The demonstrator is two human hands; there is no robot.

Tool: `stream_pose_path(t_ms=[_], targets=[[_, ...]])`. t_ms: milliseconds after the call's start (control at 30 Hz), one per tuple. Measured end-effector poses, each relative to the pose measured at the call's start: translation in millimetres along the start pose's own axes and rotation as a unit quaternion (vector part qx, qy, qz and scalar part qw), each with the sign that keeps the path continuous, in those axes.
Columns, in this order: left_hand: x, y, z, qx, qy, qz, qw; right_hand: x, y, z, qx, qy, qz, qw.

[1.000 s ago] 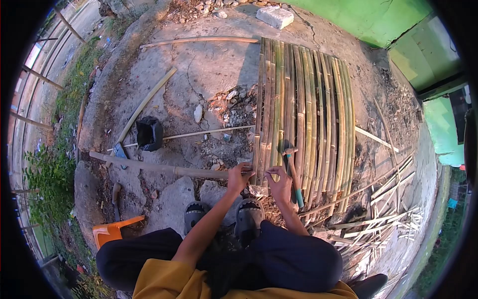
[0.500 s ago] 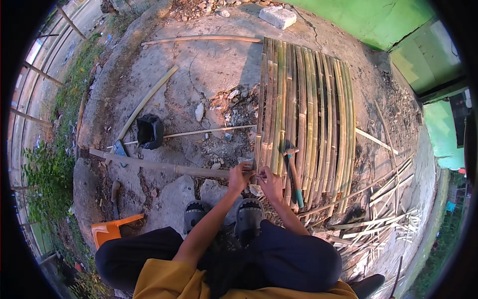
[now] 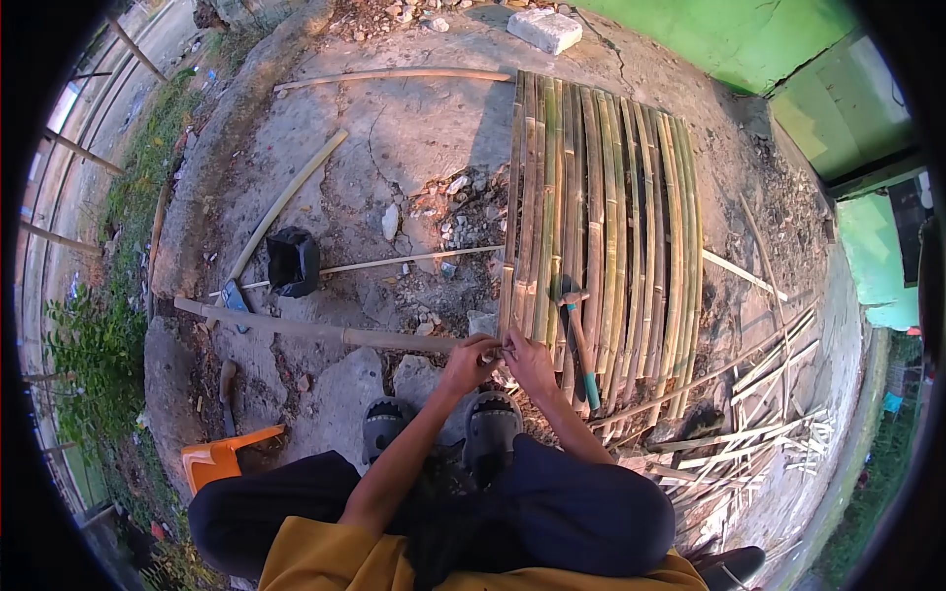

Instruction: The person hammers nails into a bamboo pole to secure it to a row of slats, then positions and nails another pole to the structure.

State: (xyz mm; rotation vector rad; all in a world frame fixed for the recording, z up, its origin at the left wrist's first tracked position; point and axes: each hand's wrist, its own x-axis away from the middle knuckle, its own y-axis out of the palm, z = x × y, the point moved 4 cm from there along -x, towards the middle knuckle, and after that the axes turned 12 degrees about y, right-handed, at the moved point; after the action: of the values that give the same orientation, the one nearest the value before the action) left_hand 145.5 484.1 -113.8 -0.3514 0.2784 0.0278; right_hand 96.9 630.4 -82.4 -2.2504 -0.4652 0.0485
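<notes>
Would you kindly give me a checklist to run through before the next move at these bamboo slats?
1. Hands placed: ok; left hand and right hand are close together at the near left corner of the bamboo slats.
2. Item between the hands: cannot tell; too small to make out.
3. Hammer within reach: ok; it lies on the slats beside the right hand.
4. Near slat ends even: not ok; those right of the hammer end unevenly.
5. Knife out of the way: ok; it lies off to the left, apart from both hands.
</notes>
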Motion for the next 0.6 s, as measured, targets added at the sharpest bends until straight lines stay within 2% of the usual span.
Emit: stream_pose_path(t_ms=[167, 267, 433, 600], targets=[[5.7, 12.3, -20.0, 0.021, -0.058, 0.023, 0.998, 0.6, -1.5, -1.9, 0.024, -0.009, 0.002, 1.0], [3.6, 16.1, -19.6, 0.007, -0.021, 0.047, 0.999, 0.6, -3.0, -1.5, 0.019, -0.003, -0.002, 1.0], [3.2, 16.6, -20.8, 0.018, -0.04, 0.045, 0.998, 0.1, -4.9, -4.1, 0.012, 0.025, -0.044, 0.999], [2.4, 16.0, -22.0, 0.021, -0.046, 0.046, 0.998, 0.5, -10.8, -3.2, -0.051, 0.019, -0.018, 0.998]])
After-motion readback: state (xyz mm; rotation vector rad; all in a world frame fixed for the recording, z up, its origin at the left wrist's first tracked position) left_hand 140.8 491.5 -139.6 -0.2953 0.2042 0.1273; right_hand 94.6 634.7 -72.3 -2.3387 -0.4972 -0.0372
